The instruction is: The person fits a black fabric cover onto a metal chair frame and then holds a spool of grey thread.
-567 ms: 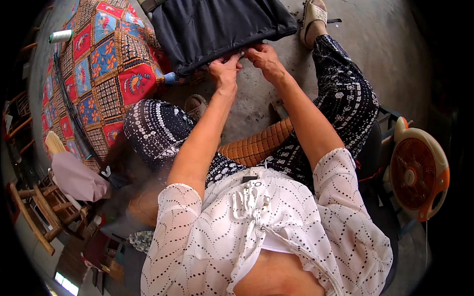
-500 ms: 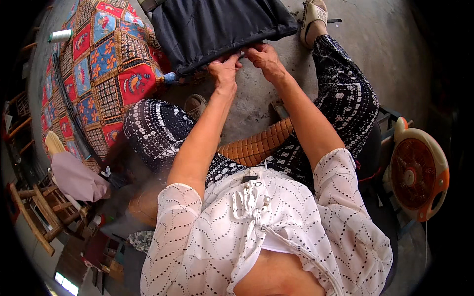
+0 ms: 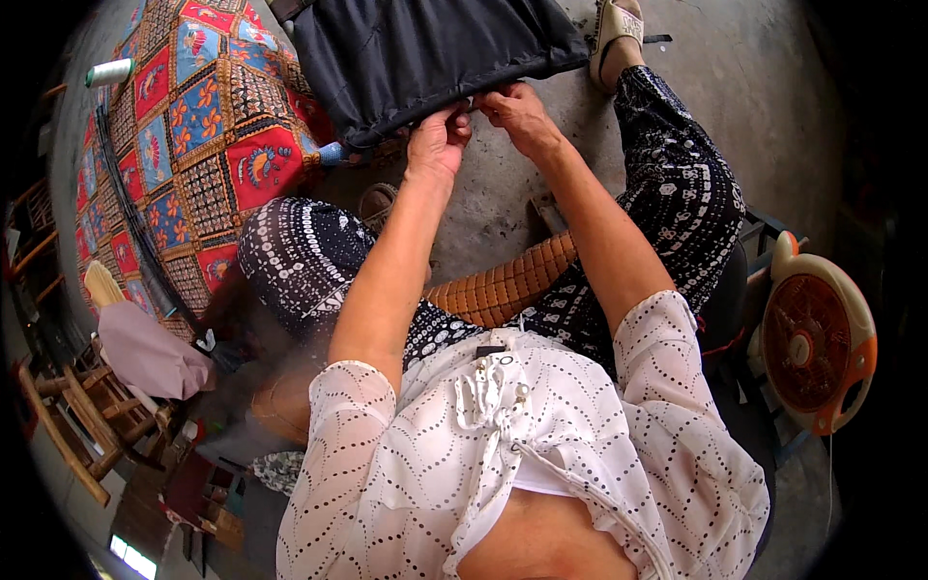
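A black fabric-covered panel (image 3: 435, 58) with a gathered edge lies at the top of the view, its near edge toward me. At the middle of that edge my left hand (image 3: 440, 140) is closed, thumb and fingers pinched together near the cloth. Just to its right, my right hand (image 3: 517, 114) is also closed at the same edge, fingertips pinched. A small pale bit shows between the two hands, too small to name. What each set of fingertips grips is partly hidden under the edge of the panel.
Patterned red and blue cloth (image 3: 198, 145) spreads at the left, bearing a thread spool (image 3: 109, 72) and thin black strips (image 3: 135, 217). A fan (image 3: 817, 333) stands at the right, a wooden stool (image 3: 92, 420) at the lower left. Concrete floor (image 3: 744, 106) lies beyond my right leg.
My left hand has turned slightly and its fingers have shifted at the panel's edge. My right hand stays nearly where it was. The view has moved a little.
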Action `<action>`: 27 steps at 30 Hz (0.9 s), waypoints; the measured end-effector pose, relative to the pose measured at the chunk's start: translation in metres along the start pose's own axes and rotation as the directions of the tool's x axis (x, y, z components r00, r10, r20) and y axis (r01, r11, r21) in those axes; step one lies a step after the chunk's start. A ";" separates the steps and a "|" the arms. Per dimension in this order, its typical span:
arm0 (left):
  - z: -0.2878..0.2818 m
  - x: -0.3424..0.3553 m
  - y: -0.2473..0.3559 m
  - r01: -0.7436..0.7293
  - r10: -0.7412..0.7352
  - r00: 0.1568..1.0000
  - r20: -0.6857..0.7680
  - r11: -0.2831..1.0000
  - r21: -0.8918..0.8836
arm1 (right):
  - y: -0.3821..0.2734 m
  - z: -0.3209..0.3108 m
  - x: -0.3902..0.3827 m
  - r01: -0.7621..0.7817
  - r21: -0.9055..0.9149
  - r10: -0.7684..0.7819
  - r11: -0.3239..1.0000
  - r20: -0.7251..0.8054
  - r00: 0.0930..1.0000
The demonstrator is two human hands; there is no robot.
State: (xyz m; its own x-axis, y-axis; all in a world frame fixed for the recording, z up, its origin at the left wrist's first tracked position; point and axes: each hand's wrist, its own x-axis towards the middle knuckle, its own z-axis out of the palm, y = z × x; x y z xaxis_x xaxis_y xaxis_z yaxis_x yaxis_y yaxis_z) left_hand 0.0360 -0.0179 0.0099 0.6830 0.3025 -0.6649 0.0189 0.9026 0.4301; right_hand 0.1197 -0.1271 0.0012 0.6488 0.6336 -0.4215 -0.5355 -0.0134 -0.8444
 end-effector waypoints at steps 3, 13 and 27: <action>-0.001 0.002 0.002 0.052 -0.053 0.997 0.057 0.998 0.019 | -0.003 0.002 0.001 -0.007 0.004 0.007 1.000 -0.045 0.999; 0.001 0.013 0.004 0.174 -0.181 0.982 0.056 0.978 0.119 | -0.005 0.011 0.002 -0.007 0.055 0.016 0.998 -0.172 0.985; -0.002 0.018 0.000 0.055 -0.052 0.998 -0.028 0.986 0.157 | -0.002 -0.001 0.007 -0.152 0.247 0.178 0.957 -0.090 0.980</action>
State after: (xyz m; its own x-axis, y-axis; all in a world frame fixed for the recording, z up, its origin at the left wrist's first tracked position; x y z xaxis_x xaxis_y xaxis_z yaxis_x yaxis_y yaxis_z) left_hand 0.0471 -0.0119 -0.0037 0.6602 0.2642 -0.7031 0.1710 0.8587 0.4832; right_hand 0.1257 -0.1228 -0.0008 0.5886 0.5491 -0.5934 -0.7445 0.0822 -0.6625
